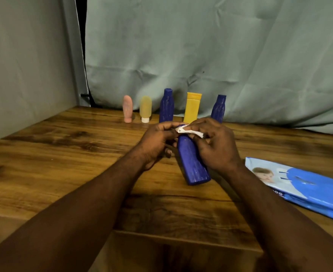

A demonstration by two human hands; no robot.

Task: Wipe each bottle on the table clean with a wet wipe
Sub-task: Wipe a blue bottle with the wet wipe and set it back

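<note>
In the head view, the left hand (157, 140) gripped the tilted blue bottle (193, 165) near its top. The right hand (216, 146) pinched a white wet wipe (189, 131) against its neck. Beyond the grip stood a row of five bottles (166, 107). To the right of the grip, a wipes pack (299, 185) lay on the wooden table (63, 154).

Along the top middle of the frame, five containers stand upright close against the curtain (220, 55) with narrow gaps between them: pink bottle (127, 108), amber bottle (145, 107), tall blue bottle (166, 107), yellow tube (192, 108) and far-right blue bottle (218, 107). At centre the left hand (155, 142), the right hand (216, 146) with its wet wipe (189, 131), and the tilted held blue bottle (193, 163) block the middle three. The wipes pack (309, 185) fills the lower right. The left of the table (63, 154) lies open up to the wall (24, 65).
</note>
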